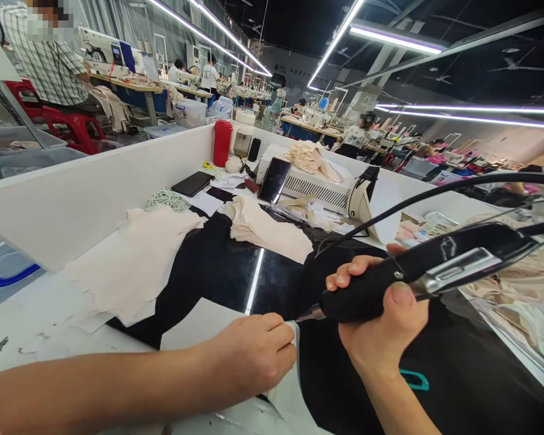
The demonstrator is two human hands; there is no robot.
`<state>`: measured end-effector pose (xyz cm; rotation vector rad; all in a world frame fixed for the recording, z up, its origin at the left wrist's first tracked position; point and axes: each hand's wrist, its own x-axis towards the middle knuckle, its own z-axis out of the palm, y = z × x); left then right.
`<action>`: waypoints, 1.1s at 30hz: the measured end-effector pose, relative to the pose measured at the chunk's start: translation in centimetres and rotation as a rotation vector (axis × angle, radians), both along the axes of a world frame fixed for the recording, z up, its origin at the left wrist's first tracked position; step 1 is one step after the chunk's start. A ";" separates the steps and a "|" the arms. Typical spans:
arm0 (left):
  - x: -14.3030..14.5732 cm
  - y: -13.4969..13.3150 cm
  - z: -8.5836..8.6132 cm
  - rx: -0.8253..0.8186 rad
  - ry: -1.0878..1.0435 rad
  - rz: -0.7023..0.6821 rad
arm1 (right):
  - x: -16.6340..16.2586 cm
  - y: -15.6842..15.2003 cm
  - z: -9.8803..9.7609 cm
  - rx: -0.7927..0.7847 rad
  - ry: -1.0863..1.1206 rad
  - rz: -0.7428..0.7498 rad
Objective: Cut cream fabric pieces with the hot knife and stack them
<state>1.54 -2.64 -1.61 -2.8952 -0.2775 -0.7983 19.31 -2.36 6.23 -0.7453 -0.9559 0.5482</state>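
Note:
My right hand (385,332) is wrapped round a black corded handheld tool (362,296) with a narrow metal tip. The tip points left, close to the fingertips of my left hand (263,350). Those fingers are pinched on the edge of a pale sheet (204,323), paper or thin cloth, which extends behind and below the hand. Part of the sheet is hidden by my hand and forearm. Beneath lies a glossy black mat (217,284). Beige fabric pieces lie spread in a pile (127,266) at the left, and a neat fabric stack (267,226) sits farther back.
Along the back stand a red cup (222,144), a phone (274,180) and a white vented machine (317,187). A black cable (417,196) arcs over the right side. A teal loop (416,379) lies near my right wrist. Low white walls (95,181) edge the table; people sit beyond.

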 end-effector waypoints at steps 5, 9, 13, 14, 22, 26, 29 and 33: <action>-0.1 0.0 0.0 0.004 0.003 0.001 | 0.0 -0.3 0.2 -0.007 0.010 0.013; -0.3 -0.1 0.4 -0.014 0.019 0.007 | -0.1 -0.4 0.1 -0.015 0.017 0.010; -0.4 0.0 0.8 -0.041 0.034 0.006 | -0.3 -0.4 -0.2 -0.017 0.018 0.015; -0.4 0.1 0.8 -0.041 0.034 -0.001 | -0.4 -0.4 -0.2 -0.013 0.021 0.017; -0.8 0.1 0.5 -0.055 0.083 -0.020 | -0.7 -0.4 -0.3 -0.005 0.001 -0.015; -1.0 -0.2 0.6 -0.024 0.112 -0.016 | -0.8 -0.3 -0.3 0.008 -0.001 -0.017; -1.2 -0.4 0.7 -0.006 0.140 -0.008 | -0.8 -0.3 -0.3 0.013 -0.004 -0.015; -1.2 -0.5 0.6 -0.007 0.158 0.004 | -0.8 -0.3 -0.3 0.017 -0.024 -0.028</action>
